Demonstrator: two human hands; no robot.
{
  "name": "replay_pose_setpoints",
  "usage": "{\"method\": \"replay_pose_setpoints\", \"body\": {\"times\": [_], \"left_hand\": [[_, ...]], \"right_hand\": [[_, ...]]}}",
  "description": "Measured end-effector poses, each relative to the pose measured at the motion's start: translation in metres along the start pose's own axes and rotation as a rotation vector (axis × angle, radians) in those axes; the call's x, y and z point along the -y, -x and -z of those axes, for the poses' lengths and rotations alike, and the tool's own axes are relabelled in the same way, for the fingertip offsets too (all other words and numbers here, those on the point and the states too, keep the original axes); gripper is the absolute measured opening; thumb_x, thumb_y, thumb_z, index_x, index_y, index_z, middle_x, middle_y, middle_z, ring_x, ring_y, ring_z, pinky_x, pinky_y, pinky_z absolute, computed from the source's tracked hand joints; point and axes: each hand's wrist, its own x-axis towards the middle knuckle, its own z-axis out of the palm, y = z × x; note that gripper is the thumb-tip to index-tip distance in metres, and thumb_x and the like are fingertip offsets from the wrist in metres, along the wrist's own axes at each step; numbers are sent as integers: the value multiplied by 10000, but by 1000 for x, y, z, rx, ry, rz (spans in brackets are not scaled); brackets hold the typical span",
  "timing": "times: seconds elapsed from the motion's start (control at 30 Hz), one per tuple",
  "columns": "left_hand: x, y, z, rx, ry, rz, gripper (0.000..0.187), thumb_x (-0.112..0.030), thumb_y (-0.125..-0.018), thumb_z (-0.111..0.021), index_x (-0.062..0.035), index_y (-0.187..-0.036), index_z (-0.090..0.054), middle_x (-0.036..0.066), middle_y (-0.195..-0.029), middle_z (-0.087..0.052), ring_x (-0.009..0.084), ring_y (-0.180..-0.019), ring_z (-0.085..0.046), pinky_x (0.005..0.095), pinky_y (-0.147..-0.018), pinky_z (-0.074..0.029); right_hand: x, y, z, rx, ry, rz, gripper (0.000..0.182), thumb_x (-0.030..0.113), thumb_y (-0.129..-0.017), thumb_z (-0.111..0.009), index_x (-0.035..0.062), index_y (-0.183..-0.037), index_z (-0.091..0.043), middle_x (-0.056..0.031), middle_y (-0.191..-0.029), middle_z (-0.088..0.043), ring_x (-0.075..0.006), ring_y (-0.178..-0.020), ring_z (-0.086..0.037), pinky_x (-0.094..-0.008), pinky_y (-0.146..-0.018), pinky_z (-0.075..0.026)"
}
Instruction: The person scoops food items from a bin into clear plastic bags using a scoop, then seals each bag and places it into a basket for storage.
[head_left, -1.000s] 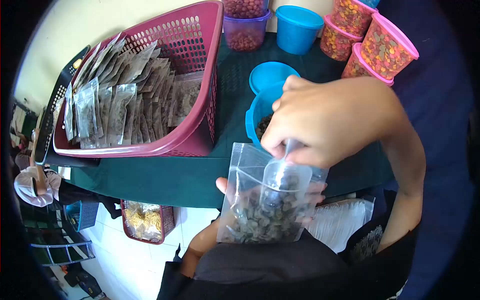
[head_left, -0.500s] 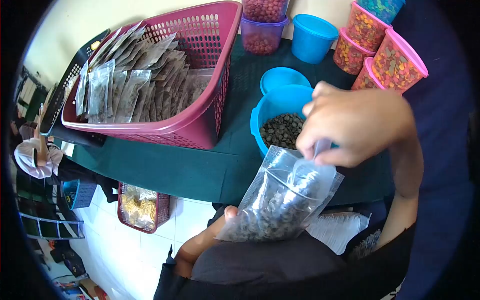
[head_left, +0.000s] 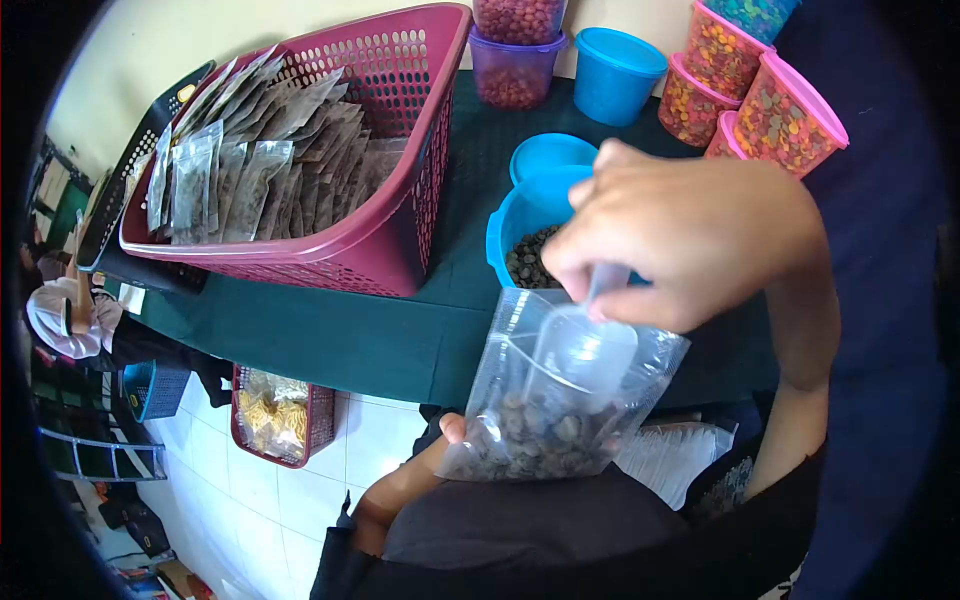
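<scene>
A clear plastic bag (head_left: 550, 435) with dark, roundish pieces in its lower part rests against the lap. My left hand (head_left: 453, 430) holds it from the left and behind; only a thumb or fingertip shows. Pinched in my right hand (head_left: 670, 235) is the handle of a clear plastic scoop (head_left: 590, 350), whose bowl is inside the bag's open top. Behind my right hand stands a blue tub (head_left: 508, 225) with more dark pieces, partly hidden by the hand. Its blue lid (head_left: 550, 157) lies just beyond.
A maroon basket (head_left: 400, 220) of filled bags stands on the green table (head_left: 380, 345). Lidded tubs (head_left: 620, 78) line the back. Empty-looking bags (head_left: 675, 455) lie by the lap. On the floor is a basket (head_left: 322, 430) of packets; a person (head_left: 75, 315) is far left.
The scoop has tipped more upright and sits deeper in the bag. My right hand has shifted left, and the bag's top has opened wider.
</scene>
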Motion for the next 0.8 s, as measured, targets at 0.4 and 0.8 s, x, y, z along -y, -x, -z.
{"method": "replay_pose_setpoints", "body": {"times": [0.4,0.8], "left_hand": [[-11,9,-5,239,157,114,1090,-680,-571,-568,-92,-1343,-73,196,-1370,-71,409,-1227,-161,508,-985,-154],[-47,35,-2,15,-21,68,989,-530,-575,-649,-133,-1333,-154,225,-1331,-190,431,-1197,-217,583,-937,-196]], "right_hand": [[10,-18,-12,-151,104,-49,50,128,-686,-572,102,-727,-564,-3,-691,-546,-172,-736,-492,-310,-777,-299],[-46,36,-54,-733,-299,-479,109,129,-707,-575,31,-730,-531,-66,-644,-529,-173,-632,-540,-318,-559,-396]]}}
